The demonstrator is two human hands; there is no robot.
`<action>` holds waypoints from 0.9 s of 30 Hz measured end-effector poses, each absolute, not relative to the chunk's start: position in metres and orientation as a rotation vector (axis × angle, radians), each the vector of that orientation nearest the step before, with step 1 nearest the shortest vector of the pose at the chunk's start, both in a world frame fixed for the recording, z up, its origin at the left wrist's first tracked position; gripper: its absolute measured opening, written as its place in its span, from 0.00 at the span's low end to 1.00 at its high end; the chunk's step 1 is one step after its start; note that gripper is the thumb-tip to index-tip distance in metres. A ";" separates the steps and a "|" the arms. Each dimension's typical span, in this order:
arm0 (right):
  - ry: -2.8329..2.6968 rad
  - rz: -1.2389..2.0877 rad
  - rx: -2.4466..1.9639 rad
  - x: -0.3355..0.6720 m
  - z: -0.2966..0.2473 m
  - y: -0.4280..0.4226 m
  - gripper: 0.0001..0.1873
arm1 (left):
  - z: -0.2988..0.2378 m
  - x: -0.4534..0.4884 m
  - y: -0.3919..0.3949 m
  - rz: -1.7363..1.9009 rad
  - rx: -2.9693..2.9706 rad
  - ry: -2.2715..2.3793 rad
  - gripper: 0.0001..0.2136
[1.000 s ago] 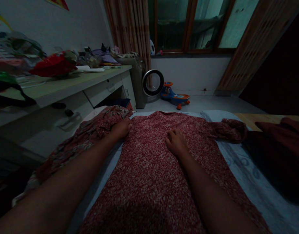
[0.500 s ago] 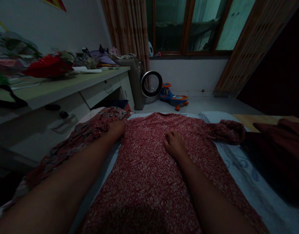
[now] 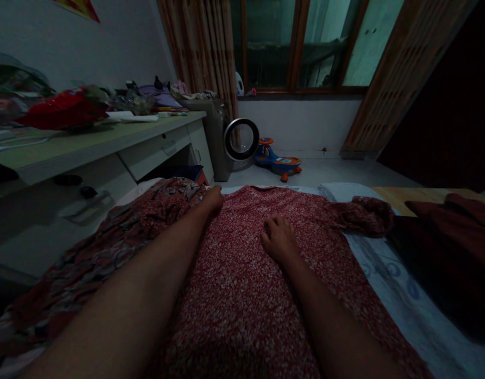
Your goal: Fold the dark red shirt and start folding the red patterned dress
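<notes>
A red top with a fine pale floral print [image 3: 242, 295] lies spread flat before me, its neckline at the far end. My left hand [image 3: 213, 201] is closed on the top's left shoulder edge, its fingertips partly hidden. My right hand [image 3: 280, 238] rests palm down on the upper chest of the top, fingers apart and slightly bent. The right sleeve [image 3: 366, 216] lies bunched out to the side. Left of the top, under and beside my left forearm, is a crumpled patterned cloth [image 3: 104, 258] in red and grey.
Light blue bedding [image 3: 380, 263] lies beneath the top. Dark folded clothes [image 3: 455, 231] lie at right, near a wooden board [image 3: 396, 197]. A cluttered desk [image 3: 108, 137] runs along the left. Beyond stand a washing machine with its door open [image 3: 242, 139] and a blue-orange ride-on toy [image 3: 279, 160].
My left hand has moved right and slightly away from me, from the left sleeve area to the shoulder edge. My right hand stays on the chest. The view has shifted slightly.
</notes>
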State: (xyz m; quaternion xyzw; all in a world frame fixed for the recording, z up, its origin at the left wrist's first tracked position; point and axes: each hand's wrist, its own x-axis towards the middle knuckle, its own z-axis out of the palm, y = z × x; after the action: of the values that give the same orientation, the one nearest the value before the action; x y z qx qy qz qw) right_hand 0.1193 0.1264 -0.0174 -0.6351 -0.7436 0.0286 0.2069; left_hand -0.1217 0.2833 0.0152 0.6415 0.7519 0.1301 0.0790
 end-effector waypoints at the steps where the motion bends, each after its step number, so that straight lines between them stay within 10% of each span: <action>1: -2.070 0.081 -1.769 0.119 -0.017 0.126 0.13 | 0.012 -0.120 0.284 0.373 1.929 2.229 0.19; 7: -2.062 0.096 -1.773 0.119 -0.015 0.125 0.13 | 0.006 -0.117 0.292 0.343 1.899 2.243 0.10; 15: -2.056 0.110 -1.775 0.119 -0.015 0.125 0.14 | 0.003 -0.091 0.272 0.633 1.911 2.417 0.26; 27: -2.069 0.095 -1.781 0.119 -0.015 0.125 0.14 | -0.007 -0.036 0.263 0.582 2.277 1.922 0.11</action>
State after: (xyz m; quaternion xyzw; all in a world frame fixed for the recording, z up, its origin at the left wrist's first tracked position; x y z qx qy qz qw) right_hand 0.1190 0.1250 -0.0147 -0.6383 -0.7415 0.0342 0.2038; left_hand -0.0355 0.2634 -0.0074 0.7490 0.6322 0.1913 0.0526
